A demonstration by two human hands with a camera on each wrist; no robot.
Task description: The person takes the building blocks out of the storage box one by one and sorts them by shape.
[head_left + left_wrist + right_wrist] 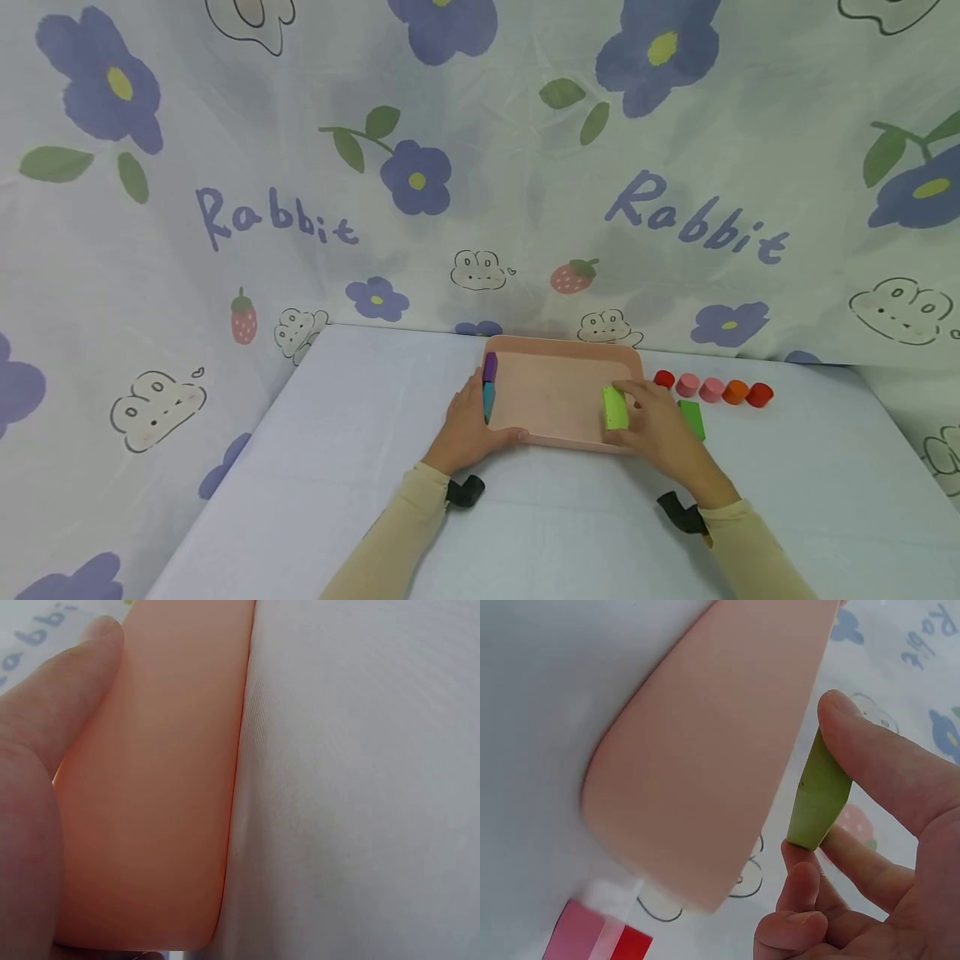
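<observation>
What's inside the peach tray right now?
A purple block and a blue block sit in the peach tray along its left side. The right hand holds a lime-green block above the right end; that block and hand hide whatever is beneath.

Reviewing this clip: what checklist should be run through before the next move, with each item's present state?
1. Right hand pinches the light green block: ok.
2. That block is over the tray: ok, above its right part.
3. Left hand touches the tray: ok, at its left side.
4. Purple block and blue block lie along the tray's left wall: ok.
5. Every block is at the tray: not ok; the darker green block is outside, to the right.
</observation>
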